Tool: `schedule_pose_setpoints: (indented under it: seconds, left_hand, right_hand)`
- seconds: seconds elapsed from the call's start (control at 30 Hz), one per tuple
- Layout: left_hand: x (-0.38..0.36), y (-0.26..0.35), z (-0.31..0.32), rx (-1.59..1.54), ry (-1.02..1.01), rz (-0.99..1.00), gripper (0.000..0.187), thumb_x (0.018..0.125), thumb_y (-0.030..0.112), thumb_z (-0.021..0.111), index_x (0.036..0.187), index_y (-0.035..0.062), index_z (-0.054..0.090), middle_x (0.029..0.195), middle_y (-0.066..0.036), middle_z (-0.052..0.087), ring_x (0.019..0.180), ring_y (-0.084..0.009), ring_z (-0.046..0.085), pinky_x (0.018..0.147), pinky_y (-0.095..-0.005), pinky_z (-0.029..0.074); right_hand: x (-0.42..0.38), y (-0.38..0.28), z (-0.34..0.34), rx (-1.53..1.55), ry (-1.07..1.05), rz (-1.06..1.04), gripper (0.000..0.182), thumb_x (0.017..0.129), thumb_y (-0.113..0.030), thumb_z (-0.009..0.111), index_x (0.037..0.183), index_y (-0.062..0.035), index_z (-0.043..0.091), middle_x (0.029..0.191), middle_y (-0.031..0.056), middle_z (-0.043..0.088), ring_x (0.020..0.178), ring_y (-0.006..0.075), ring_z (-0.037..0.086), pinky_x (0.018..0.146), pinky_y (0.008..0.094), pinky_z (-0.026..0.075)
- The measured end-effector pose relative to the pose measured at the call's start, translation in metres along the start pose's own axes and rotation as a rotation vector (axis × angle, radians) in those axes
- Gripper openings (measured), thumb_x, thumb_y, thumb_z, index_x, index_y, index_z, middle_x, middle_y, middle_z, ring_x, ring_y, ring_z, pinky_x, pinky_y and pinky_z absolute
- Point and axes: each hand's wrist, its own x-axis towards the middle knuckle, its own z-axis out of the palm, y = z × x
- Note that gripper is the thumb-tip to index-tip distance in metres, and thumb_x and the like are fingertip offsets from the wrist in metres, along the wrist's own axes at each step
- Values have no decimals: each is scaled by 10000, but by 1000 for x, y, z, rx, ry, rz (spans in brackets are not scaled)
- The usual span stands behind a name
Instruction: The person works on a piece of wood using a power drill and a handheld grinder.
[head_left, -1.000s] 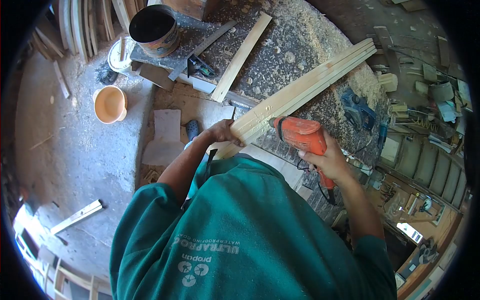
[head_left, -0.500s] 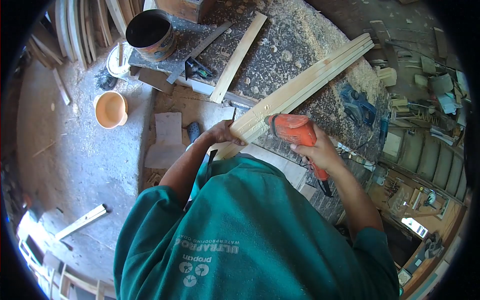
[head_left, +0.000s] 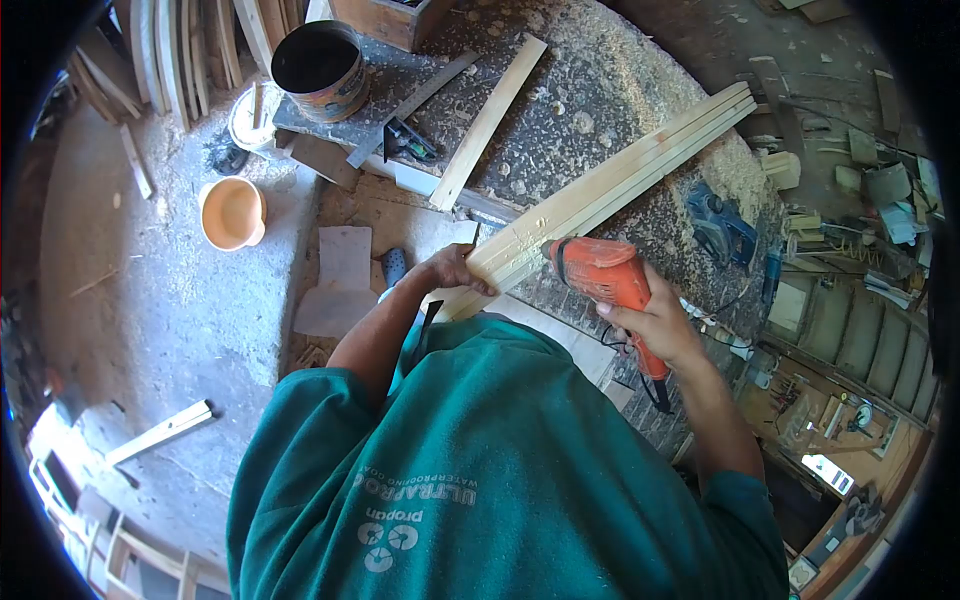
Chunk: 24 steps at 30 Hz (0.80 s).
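Note:
My right hand (head_left: 658,318) is wrapped round the handle of an orange-red power drill (head_left: 605,270), its front end against the side of several long pale wooden strips (head_left: 620,172). The bit itself is too small to make out. Close to my body, my left hand (head_left: 458,270) grips the near end of these strips, which lie together and slant away to the upper right across the sawdust-covered workbench (head_left: 520,150). The drill's cord hangs below its handle.
A separate wooden slat (head_left: 490,120), a metal ruler (head_left: 415,105) and an open can (head_left: 318,75) are on the bench. A blue power tool (head_left: 722,225) lies at its right. An orange-beige plastic pot (head_left: 232,213) stands at the left.
The whole view has shifted slightly, so the bench and strips appear a little lower and further right. Both hands keep their holds, and the drill stays at the same spot on the strips.

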Motion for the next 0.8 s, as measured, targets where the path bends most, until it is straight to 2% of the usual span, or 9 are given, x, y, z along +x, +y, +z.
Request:
schedule_pose_setpoints:
  seconds: [0.13,0.23,0.33,0.43,0.53,0.63,0.8]
  left_hand:
    - [1,-2,0,-11,7,23,893,437,506,943,1151,53,657,1091,-115,695,1048,-266,639,956,-362,482]
    - [-4,2,-4,-33,-33,101,898,517,518,924,1178,-10,621,1108,-144,679,1029,-258,632,948,-365,474]
    - [-5,10,-1,-169,27,-19,866,592,602,863,1152,-20,641,1082,-149,679,997,-251,636,918,-364,479]
    - [-16,22,-4,-165,54,-50,837,645,669,798,1100,-23,674,1038,-150,687,973,-244,640,892,-365,485]
    - [-13,20,-4,-91,68,-80,825,646,691,782,1053,-23,699,999,-149,694,955,-244,644,873,-372,487]
    - [-10,15,-2,-119,69,-79,796,628,672,806,1077,21,713,1022,-133,707,952,-229,657,889,-349,484]
    - [-8,12,-3,-114,74,-65,769,637,651,814,1073,25,715,1013,-119,709,942,-218,654,877,-343,487]
  right_hand:
    - [-14,-10,-12,21,1,10,627,776,-142,795,1305,-33,476,876,44,624,583,94,572,515,254,490]
    - [-24,-19,-20,46,-7,-25,625,788,-135,786,1316,-30,468,889,46,629,592,94,578,525,255,496]
    - [-25,-19,-19,57,-17,-58,628,794,-134,782,1323,-24,460,898,49,632,600,93,579,533,256,498]
    - [-22,-20,-12,52,-29,-64,643,793,-136,784,1331,-19,452,901,51,631,605,93,578,535,257,497]
    - [-19,-13,-7,42,-18,-84,665,791,-137,787,1345,-16,440,904,54,631,599,94,575,532,257,494]
    - [-18,-15,-5,38,-11,-82,684,788,-137,787,1359,-15,430,907,56,630,588,95,570,526,257,493]
    - [-17,-14,-5,34,-3,-56,684,781,-132,789,1354,-15,433,893,52,627,578,97,568,517,256,493]
